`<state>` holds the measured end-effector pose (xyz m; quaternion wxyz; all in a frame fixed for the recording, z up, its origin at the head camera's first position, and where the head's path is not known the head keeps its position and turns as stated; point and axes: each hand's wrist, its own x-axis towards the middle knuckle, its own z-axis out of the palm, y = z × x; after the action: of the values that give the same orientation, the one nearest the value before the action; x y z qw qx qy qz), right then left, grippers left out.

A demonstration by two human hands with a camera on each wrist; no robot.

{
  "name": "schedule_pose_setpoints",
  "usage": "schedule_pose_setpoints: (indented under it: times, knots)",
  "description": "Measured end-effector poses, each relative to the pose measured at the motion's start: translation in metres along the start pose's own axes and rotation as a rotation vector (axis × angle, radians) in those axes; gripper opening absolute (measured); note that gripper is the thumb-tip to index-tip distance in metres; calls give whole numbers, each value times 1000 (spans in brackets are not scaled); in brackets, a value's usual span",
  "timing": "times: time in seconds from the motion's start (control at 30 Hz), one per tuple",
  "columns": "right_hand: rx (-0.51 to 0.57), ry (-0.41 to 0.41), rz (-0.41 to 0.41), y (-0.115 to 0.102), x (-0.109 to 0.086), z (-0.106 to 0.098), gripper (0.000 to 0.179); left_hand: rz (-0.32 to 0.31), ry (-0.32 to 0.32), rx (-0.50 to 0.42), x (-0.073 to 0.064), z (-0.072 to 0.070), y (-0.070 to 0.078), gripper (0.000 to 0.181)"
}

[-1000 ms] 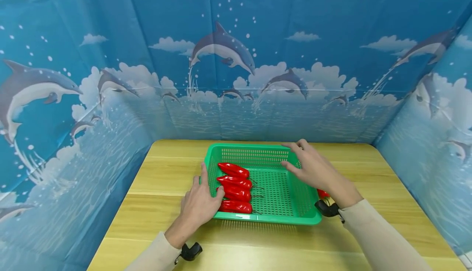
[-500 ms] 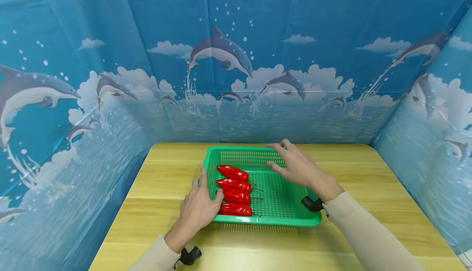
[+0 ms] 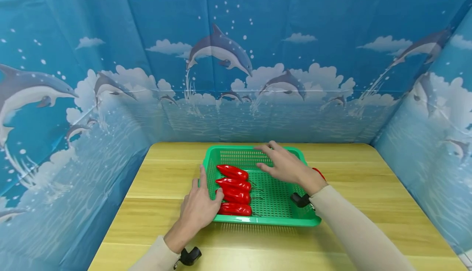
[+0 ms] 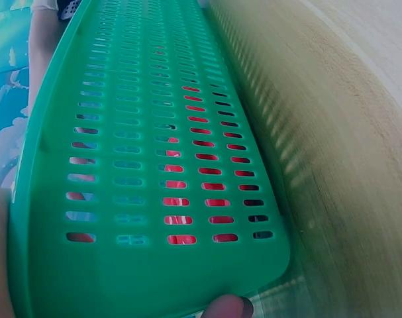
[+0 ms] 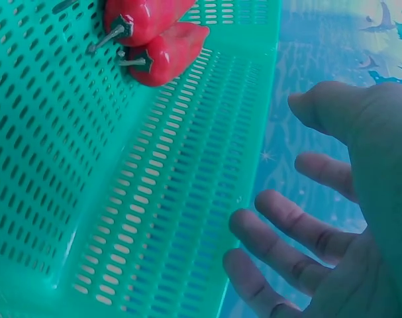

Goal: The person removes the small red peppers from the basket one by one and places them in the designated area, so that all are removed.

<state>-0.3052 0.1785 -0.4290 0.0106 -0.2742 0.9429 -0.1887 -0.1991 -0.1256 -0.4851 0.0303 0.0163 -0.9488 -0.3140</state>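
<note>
4 red peppers (image 3: 237, 196) lie in the left part of the green basket (image 3: 273, 221). The left hand (image 3: 199, 206) grips its rim; the right hand (image 3: 283, 167), fingers spread, holds nothing. A level, steady grip should keep the peppers from rolling.

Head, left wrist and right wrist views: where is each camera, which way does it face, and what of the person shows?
Head: worn on the head, facing forward and down at the green basket and red peppers; left hand, right hand and both sleeves show.
Left wrist: on that wrist, facing the basket's slotted wall from outside; hand parts at left and bottom, an arm upper left.
Right wrist: on that wrist, facing into the basket; right hand at right.
Shared by head and right wrist: peppers, basket interior, right hand.
</note>
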Motion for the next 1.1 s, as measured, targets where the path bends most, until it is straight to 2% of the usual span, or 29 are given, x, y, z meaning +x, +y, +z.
schedule_pose_setpoints:
  times: [0.7, 1.1]
  knots:
    - [86, -181, -73, -15, 37, 28, 59, -11, -9, 15, -2, -3, -3, 104]
    - [145, -251, -115, -11, 47, 42, 56, -3, -22, 7, -3, -2, -1, 103]
